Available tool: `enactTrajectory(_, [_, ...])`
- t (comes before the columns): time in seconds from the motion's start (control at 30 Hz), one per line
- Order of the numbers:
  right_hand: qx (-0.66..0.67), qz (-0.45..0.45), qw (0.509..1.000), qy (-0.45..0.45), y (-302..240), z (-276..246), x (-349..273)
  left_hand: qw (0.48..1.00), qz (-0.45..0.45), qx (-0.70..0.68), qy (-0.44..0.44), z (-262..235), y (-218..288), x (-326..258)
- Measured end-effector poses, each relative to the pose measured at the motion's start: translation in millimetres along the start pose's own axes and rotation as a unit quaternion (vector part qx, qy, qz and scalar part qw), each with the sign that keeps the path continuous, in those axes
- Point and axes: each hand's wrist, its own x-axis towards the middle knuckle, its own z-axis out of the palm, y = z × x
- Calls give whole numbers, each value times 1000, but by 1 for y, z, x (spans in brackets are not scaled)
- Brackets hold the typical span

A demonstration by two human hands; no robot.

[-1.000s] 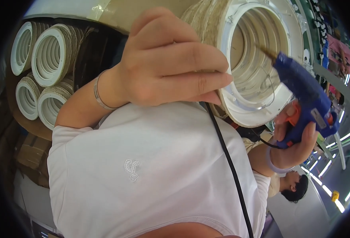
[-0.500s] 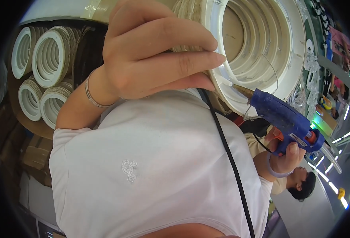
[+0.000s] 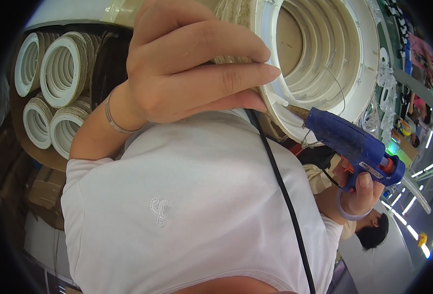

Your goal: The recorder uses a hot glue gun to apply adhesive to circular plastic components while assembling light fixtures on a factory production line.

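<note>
Ring (image 3: 324, 54) top cut off by frame

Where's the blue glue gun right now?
In the head view, the blue glue gun sits right of centre, gripped by the right hand, its nozzle touching the lower rim of the big white ring that the left hand holds.

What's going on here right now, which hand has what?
The left hand grips the rope-wrapped outer side of a large white ring-shaped spool, fingers spread across its edge. The right hand holds a blue hot glue gun by the grip, its nozzle touching the spool's white rim close to the left fingertips. A black cord runs down across the person's white shirt. A stack of similar white spools sits to the left.
</note>
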Motion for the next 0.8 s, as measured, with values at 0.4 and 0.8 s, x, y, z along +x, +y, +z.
enactTrajectory(0.4, [15,-6,1000,-24,1,-4,1,1000,7,-5,-3,-1,-2,2])
enactTrajectory(0.8, [22,-4,999,34,3,-3,-4,1000,7,-4,-9,-2,1,3])
